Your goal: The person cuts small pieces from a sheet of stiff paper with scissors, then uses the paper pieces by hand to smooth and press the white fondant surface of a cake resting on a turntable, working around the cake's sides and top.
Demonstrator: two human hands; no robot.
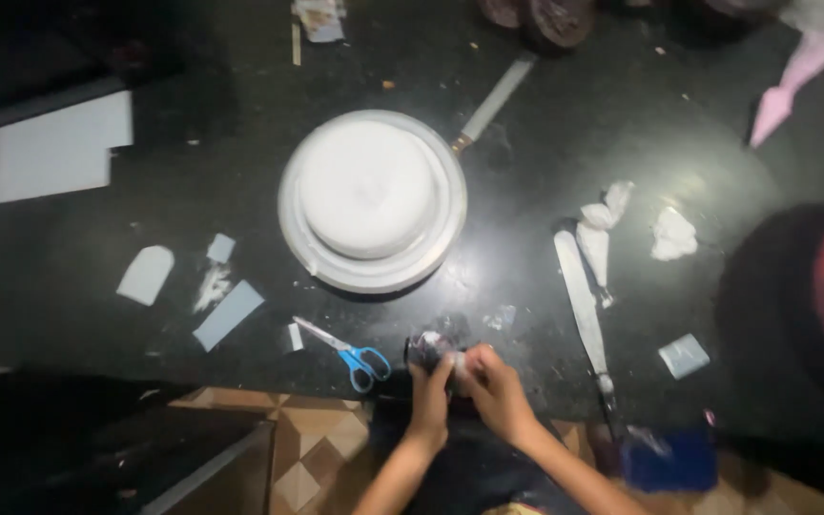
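Note:
Both my hands meet at the near edge of a dark countertop (622, 124). My left hand (429, 391) and my right hand (490, 381) are closed together on a small dark, shiny object (428, 345); blur hides what kind it is. Blue-handled scissors (350, 351) lie just left of my left hand. A white frosted round cake (366, 187) sits on a silver turntable (302, 243) beyond my hands.
A long palette knife (584, 305) lies to the right, with a white piping bag (598, 234) and a crumpled tissue (671, 234) beyond it. Another spatula (498, 95) rests behind the cake. White card pieces (59, 148) and scraps (229, 313) lie on the left. A pink piping bag (793, 81) is at the far right.

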